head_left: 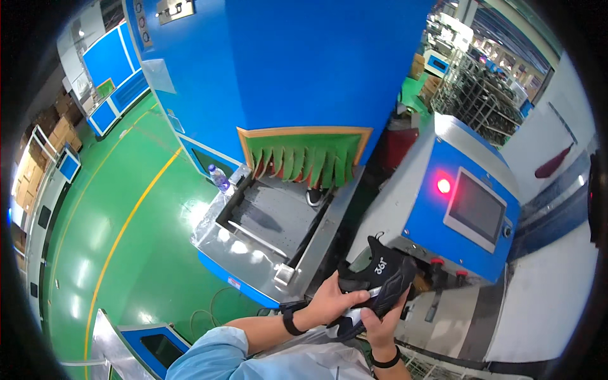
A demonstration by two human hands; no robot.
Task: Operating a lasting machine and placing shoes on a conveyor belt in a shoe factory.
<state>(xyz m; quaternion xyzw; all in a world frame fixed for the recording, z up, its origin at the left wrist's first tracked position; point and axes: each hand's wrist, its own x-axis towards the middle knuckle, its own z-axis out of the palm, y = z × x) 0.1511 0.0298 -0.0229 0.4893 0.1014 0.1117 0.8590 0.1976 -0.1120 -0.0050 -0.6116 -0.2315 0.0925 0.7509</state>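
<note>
A black sneaker point(399, 272) with white marks on its side and white patches lower down is held up in front of me. My left hand point(330, 301) grips it from the left, thumb laid across the upper. My right hand point(384, 324) holds it from below and the right, thumb pressed against it near the white patches. The fingers behind the shoe are partly hidden. Beyond my hands, another dark shoe with a white edge point(313, 197) stands on the grey conveyor bed point(272, 212), partly under a green strip curtain point(307, 161).
A tall blue machine point(310, 69) rises ahead, with a metal ledge point(237, 253) around its conveyor. A bottle point(219, 178) stands on the ledge's left side. At right is a blue control box with a screen point(476, 209) and a lit red light point(443, 185).
</note>
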